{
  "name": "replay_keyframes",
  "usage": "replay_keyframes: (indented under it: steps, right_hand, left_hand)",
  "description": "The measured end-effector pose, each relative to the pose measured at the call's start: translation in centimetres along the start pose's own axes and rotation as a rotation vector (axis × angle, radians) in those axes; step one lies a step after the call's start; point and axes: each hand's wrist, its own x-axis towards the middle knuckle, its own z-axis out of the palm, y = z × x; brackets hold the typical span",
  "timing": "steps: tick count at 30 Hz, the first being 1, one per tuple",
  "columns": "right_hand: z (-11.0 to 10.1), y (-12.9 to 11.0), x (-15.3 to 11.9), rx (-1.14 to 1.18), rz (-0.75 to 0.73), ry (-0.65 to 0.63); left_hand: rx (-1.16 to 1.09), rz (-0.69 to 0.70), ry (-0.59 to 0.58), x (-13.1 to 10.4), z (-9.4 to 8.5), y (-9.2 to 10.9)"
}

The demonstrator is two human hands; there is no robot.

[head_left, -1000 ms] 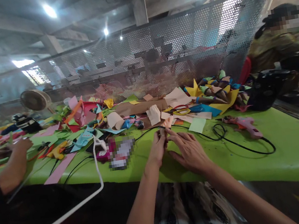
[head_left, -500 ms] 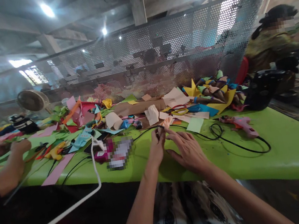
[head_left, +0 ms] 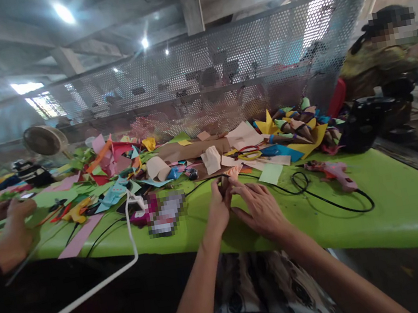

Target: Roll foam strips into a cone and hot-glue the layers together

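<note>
My left hand (head_left: 219,204) is closed, its fingertips pinching a small brown piece (head_left: 222,184) that is mostly hidden. My right hand (head_left: 258,207) reaches in from the right, palm down, its fingertips against the same piece and the left fingers. Just beyond the fingertips shows a small pale orange paper piece (head_left: 234,171); whether it is held cannot be made out. A black cable (head_left: 204,181) passes behind both hands. To the right lies a light green paper square (head_left: 270,173), and farther right a pink glue gun (head_left: 337,173).
A phone (head_left: 168,214) and a magenta power block (head_left: 142,216) with a white cable lie left on the green table (head_left: 408,198). Behind are coloured paper scraps and a yellow glue gun (head_left: 77,211). Another person's hands (head_left: 18,215) are at far left; a metal mesh screen (head_left: 197,83) stands behind.
The other person's hands at far left have shifted slightly left. My own hands stay together in nearly the same place, with only slight finger movement.
</note>
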Motion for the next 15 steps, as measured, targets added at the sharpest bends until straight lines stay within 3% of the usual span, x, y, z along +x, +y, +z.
replay_keyframes:
  steps: [15]
  right_hand:
    - [0.67, 0.30, -0.14, -0.053, -0.011, 0.017]
  left_hand:
    - [0.154, 0.100, 0.031, -0.25, 0.22, 0.06]
